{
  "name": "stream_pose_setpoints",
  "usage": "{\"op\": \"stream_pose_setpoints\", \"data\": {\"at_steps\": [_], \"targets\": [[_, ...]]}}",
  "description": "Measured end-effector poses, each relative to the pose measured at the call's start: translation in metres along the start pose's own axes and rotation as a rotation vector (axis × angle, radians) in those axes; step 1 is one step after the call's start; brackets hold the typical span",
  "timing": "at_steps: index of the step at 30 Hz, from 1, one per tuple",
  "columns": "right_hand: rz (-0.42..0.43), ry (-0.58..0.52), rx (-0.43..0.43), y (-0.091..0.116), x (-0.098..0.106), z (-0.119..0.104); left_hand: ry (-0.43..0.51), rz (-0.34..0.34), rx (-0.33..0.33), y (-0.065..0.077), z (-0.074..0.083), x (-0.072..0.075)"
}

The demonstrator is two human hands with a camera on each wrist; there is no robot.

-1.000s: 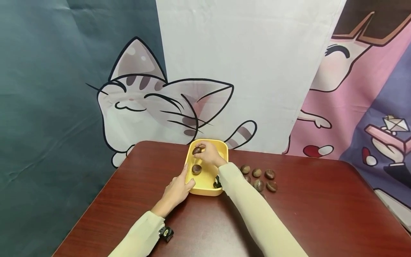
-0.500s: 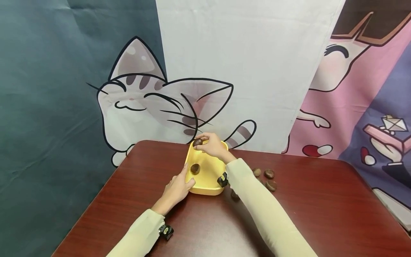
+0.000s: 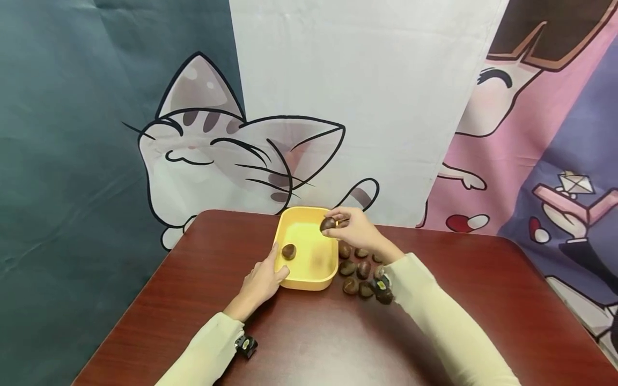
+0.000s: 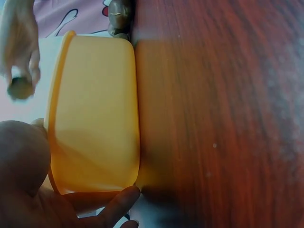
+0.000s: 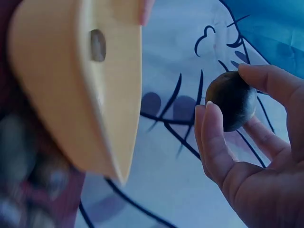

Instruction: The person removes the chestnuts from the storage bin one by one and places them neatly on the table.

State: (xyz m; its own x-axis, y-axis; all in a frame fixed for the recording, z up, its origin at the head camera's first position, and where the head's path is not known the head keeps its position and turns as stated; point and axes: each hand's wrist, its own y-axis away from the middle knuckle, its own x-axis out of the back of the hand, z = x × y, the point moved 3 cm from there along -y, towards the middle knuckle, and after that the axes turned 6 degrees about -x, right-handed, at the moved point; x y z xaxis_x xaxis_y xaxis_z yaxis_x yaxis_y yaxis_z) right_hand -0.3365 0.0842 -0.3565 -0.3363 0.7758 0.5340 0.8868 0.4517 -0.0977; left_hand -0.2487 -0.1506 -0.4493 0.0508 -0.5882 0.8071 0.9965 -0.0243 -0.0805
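A yellow rectangular container [image 3: 309,285] sits on the table. My left hand [image 3: 260,280] grips its near left side, the thumb at the rim and the fingers along the outer wall, as the left wrist view shows too. Above the container's right rim, my right hand [image 3: 356,231] pinches a dark brown chestnut [image 3: 328,225] between fingertips and thumb. The right wrist view shows this held chestnut [image 5: 232,101] up close, apart from the container. One more chestnut [image 3: 288,252] lies inside, towards the left wall.
Several chestnuts [image 3: 363,269] lie in rough rows on the table just right of the container, partly under my right wrist. The reddish-brown wooden table [image 3: 309,332] ends at the back against a printed cloth [image 3: 381,107] with a cartoon cat.
My right hand has moved right with the chestnut, from the container's far left corner to above its right rim. The left hand keeps its grip. More loose chestnuts have come into view.
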Motion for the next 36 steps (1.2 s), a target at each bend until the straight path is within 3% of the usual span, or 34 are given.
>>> {"op": "stream_pose_setpoints", "data": {"at_steps": [4,11,17,25,36], "targets": [[-0.004,0.027,-0.001,0.030,0.021,0.011,-0.010,0.007,0.006,0.000,-0.001,0.003],[0.021,0.072,-0.061,0.089,0.060,0.049,-0.016,0.000,0.003,-0.001,-0.002,0.006],[0.002,0.105,-0.120,0.128,0.072,0.080,-0.023,-0.007,0.004,-0.001,-0.004,0.008],[0.015,0.194,-0.168,0.145,0.066,0.113,-0.016,-0.021,0.001,-0.001,-0.006,0.004],[0.101,0.327,-0.162,0.153,0.057,0.119,-0.013,-0.037,-0.003,-0.003,-0.001,0.000]]}}
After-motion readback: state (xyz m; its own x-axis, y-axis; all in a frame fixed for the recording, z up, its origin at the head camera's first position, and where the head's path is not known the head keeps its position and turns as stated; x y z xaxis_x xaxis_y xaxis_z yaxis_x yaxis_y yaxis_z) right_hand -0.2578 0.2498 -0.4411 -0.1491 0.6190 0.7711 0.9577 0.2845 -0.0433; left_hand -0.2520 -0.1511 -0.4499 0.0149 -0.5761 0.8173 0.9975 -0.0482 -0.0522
